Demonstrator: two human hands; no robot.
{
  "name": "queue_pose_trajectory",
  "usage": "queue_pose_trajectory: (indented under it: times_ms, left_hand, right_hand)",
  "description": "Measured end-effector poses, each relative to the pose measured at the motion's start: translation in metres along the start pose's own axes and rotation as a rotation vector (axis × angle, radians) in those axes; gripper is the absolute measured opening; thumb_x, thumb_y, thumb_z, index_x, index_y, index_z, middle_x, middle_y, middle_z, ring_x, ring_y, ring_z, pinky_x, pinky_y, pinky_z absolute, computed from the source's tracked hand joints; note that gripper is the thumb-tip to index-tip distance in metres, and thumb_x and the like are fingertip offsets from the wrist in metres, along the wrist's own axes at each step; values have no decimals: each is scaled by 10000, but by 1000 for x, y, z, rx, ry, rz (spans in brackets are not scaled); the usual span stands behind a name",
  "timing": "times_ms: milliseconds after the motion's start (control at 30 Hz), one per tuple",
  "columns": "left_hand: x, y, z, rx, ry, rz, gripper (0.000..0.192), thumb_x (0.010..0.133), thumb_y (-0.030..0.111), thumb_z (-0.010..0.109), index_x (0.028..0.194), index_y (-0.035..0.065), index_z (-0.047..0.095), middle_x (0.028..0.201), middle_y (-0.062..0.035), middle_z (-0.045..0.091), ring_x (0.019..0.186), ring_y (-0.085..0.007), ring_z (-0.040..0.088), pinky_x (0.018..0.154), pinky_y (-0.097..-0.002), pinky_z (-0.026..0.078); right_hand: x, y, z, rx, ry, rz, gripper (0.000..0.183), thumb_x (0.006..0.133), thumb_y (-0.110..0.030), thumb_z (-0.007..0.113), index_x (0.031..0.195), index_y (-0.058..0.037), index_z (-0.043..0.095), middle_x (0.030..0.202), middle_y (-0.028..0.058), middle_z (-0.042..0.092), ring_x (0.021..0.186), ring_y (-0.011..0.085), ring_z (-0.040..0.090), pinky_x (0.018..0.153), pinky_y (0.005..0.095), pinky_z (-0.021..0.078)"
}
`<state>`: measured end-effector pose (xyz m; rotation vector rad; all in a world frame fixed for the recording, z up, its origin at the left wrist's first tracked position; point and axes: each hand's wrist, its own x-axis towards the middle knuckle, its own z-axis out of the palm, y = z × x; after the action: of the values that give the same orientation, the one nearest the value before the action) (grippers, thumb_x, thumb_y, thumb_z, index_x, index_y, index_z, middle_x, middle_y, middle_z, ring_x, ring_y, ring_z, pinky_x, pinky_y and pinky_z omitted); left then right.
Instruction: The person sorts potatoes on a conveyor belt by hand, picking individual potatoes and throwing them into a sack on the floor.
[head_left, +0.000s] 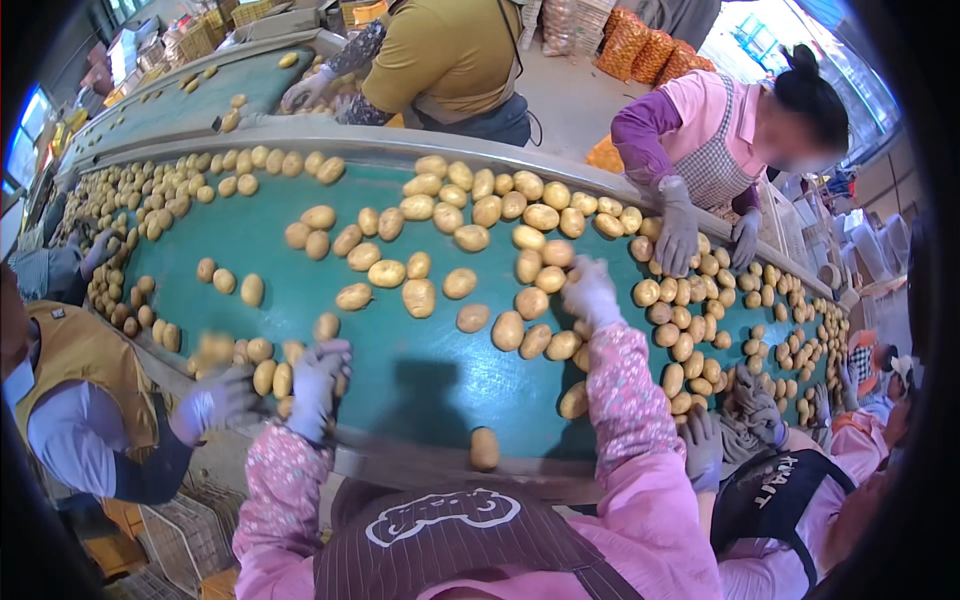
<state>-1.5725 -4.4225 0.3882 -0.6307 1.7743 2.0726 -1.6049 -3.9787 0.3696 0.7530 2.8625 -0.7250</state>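
Note:
My left hand (319, 386), in a grey-white glove, is curled around a potato (340, 385) at the near edge of the green conveyor belt (420, 367). Just beyond its fingertips lies another potato (326, 328). Farther out and to the right, my gloved right hand (592, 294) is blurred and reaches in among potatoes. Close to its fingers are one potato (557, 253) and a second one (550, 280); whether it grips anything is hidden. A lone potato (484, 448) rests by the belt's near rim, in front of my striped apron (450, 547).
A co-worker's gloved hand (221, 401) moves close to my left hand. At right, another person's glove (701, 442) rests near the belt edge. Across the metal rail (375, 140), a person's gloved hand (677, 229) reaches over potatoes. Plastic crates (191, 536) stand below left.

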Motion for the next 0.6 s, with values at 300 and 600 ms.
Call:
queue_pose_trajectory:
  times_ms: [300,600]
  left_hand:
    - [-37,26,24,-322,-700,-397,539,1015,452,516,1403,80,494,1164,-123,634,742,-116,581,641,-242,486]
    - [-47,21,-27,113,-861,-416,332,963,270,658,1214,53,630,873,-35,677,538,-100,499,485,-226,378]
  right_hand:
    - [-97,-133,-20,934,-417,-295,425,926,-167,712,1319,-50,600,1212,92,648,1054,162,636,912,311,524]
    - [11,-177,62,-137,16,-91,966,831,-704,566,1604,-229,235,1650,194,196,1508,420,203,1210,588,102]
